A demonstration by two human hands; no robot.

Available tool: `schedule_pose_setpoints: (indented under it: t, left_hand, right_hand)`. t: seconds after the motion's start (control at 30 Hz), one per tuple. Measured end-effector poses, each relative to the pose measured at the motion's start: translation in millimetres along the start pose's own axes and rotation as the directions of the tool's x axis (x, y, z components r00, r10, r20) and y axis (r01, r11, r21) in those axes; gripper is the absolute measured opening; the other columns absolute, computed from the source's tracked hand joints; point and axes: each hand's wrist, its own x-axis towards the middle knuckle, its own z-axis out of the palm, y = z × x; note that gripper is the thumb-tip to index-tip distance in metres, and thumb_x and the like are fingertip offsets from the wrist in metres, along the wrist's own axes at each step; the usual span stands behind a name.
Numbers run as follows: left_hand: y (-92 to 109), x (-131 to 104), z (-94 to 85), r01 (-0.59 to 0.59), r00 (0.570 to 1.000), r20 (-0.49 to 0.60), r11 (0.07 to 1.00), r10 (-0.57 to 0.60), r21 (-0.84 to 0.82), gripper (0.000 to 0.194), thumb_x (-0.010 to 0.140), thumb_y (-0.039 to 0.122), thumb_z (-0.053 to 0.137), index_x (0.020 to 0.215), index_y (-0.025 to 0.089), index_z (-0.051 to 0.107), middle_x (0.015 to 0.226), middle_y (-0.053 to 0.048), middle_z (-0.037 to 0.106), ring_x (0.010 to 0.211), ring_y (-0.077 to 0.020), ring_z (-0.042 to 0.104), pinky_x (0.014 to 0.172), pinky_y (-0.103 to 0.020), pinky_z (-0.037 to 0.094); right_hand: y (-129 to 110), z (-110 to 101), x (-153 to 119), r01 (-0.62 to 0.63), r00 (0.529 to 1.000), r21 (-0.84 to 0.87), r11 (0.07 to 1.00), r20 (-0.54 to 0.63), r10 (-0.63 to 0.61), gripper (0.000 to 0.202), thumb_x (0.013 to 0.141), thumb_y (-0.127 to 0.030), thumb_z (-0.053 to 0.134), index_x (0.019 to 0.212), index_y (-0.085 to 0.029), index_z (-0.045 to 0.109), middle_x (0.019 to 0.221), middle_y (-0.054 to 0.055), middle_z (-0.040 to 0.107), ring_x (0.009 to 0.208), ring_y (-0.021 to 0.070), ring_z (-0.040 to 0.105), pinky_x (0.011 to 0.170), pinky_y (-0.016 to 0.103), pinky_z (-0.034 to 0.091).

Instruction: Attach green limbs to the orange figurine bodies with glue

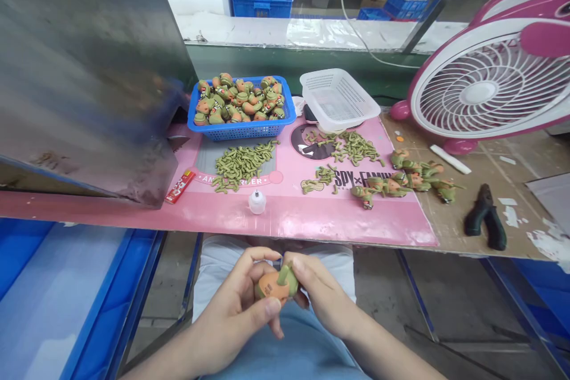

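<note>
In front of my lap, my left hand (238, 300) is closed around a small orange-and-green toy figure (271, 287) with dark marks on its orange part. From the other side, my right hand (323, 291) grips its green end with thumb and fingers. A short green piece stands out there; whether it is fixed to the figure I cannot tell. On the pink mat lie a pile of small green curved pieces (244, 161) and a second pile of green pieces (356, 147). A small round white bottle (257, 202) with a dark tip stands near the mat's front edge.
A blue basket (240, 132) full of similar figures stands at the back, beside a white basket (341, 98). Several figures (387, 184) lie on the right, near black-handled pliers (485, 217). A pink fan (478, 93) and a metal cabinet (80, 71) flank the table.
</note>
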Motion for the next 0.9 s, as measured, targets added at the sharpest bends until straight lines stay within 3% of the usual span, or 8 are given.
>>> schedule_pose_setpoints:
  t: [0.07, 0.17, 0.27, 0.37, 0.43, 0.5, 0.9]
  left_hand:
    - [-4, 1, -1.3, -0.012, 1.000, 0.001, 0.999, 0.012, -0.035, 0.034, 0.078, 0.045, 0.055, 0.102, 0.024, 0.044, 0.077, 0.000, 0.059, 0.056, -0.0121, 0.057, 0.056, -0.029, 0.048]
    - [-9, 2, -2.9, -0.079, 0.995, -0.049, 0.996, 0.081, 0.048, 0.041, 0.081, 0.059, 0.037, 0.090, 0.021, 0.047, 0.067, 0.001, 0.056, 0.058, -0.0155, 0.056, 0.059, -0.032, 0.045]
    - [-10, 4, -2.0, -0.215, 0.961, -0.092, 0.914, 0.260, 0.344, 0.052, 0.080, 0.065, 0.026, 0.081, 0.019, 0.050, 0.055, 0.002, 0.049, 0.051, -0.0145, 0.047, 0.055, -0.030, 0.039]
    - [-11, 9, -0.4, -0.370, 0.882, -0.042, 0.745, 0.470, 0.555, 0.052, 0.084, 0.060, 0.020, 0.072, 0.019, 0.050, 0.051, 0.003, 0.041, 0.047, -0.0135, 0.039, 0.048, -0.028, 0.034]
    - [-11, 12, -0.2, -0.443, 0.825, -0.009, 0.657, 0.565, 0.610, 0.049, 0.088, 0.053, 0.018, 0.067, 0.020, 0.047, 0.052, 0.003, 0.038, 0.047, -0.0132, 0.037, 0.047, -0.027, 0.032]
    - [-12, 14, -0.4, -0.475, 0.796, 0.007, 0.617, 0.605, 0.628, 0.046, 0.089, 0.049, 0.018, 0.065, 0.021, 0.045, 0.053, 0.003, 0.038, 0.046, -0.0128, 0.036, 0.046, -0.027, 0.031]
    - [-16, 18, -0.6, -0.547, 0.726, 0.013, 0.566, 0.688, 0.616, 0.042, 0.092, 0.038, 0.021, 0.063, 0.020, 0.046, 0.051, 0.003, 0.037, 0.046, -0.0122, 0.036, 0.044, -0.026, 0.032]
  right_hand:
    - [-1, 3, 0, 0.019, 1.000, 0.019, 1.000, -0.019, -0.019, 0.045, 0.087, -0.055, 0.030, 0.060, -0.020, 0.035, 0.044, -0.007, 0.033, 0.040, 0.0074, 0.028, 0.041, 0.020, 0.027]
    - [-1, 5, -2, 0.187, 0.982, -0.155, 0.970, -0.005, -0.190, 0.040, 0.090, -0.051, 0.026, 0.066, -0.021, 0.036, 0.048, -0.004, 0.045, 0.044, 0.0094, 0.036, 0.046, 0.022, 0.031]
    - [-1, 6, -3, 0.395, 0.902, -0.439, 0.807, 0.017, -0.431, 0.041, 0.092, -0.048, 0.021, 0.068, -0.020, 0.039, 0.054, -0.002, 0.047, 0.049, 0.0110, 0.039, 0.049, 0.023, 0.032]
    - [-2, 8, -1, 0.460, 0.831, -0.602, 0.652, 0.035, -0.555, 0.042, 0.093, -0.045, 0.017, 0.067, -0.020, 0.039, 0.055, -0.002, 0.039, 0.048, 0.0116, 0.037, 0.047, 0.024, 0.030]
    - [-1, 10, 0, 0.469, 0.810, -0.648, 0.600, 0.045, -0.584, 0.042, 0.093, -0.044, 0.017, 0.067, -0.020, 0.038, 0.055, -0.002, 0.035, 0.048, 0.0117, 0.035, 0.045, 0.024, 0.029]
    - [-1, 11, 1, 0.471, 0.797, -0.673, 0.570, 0.048, -0.602, 0.041, 0.093, -0.043, 0.017, 0.067, -0.020, 0.038, 0.055, -0.003, 0.034, 0.047, 0.0118, 0.034, 0.045, 0.024, 0.028]
    - [-3, 14, 0, 0.439, 0.797, -0.739, 0.512, 0.056, -0.602, 0.046, 0.093, -0.044, 0.014, 0.067, -0.019, 0.041, 0.055, -0.001, 0.038, 0.048, 0.0123, 0.036, 0.045, 0.025, 0.030]
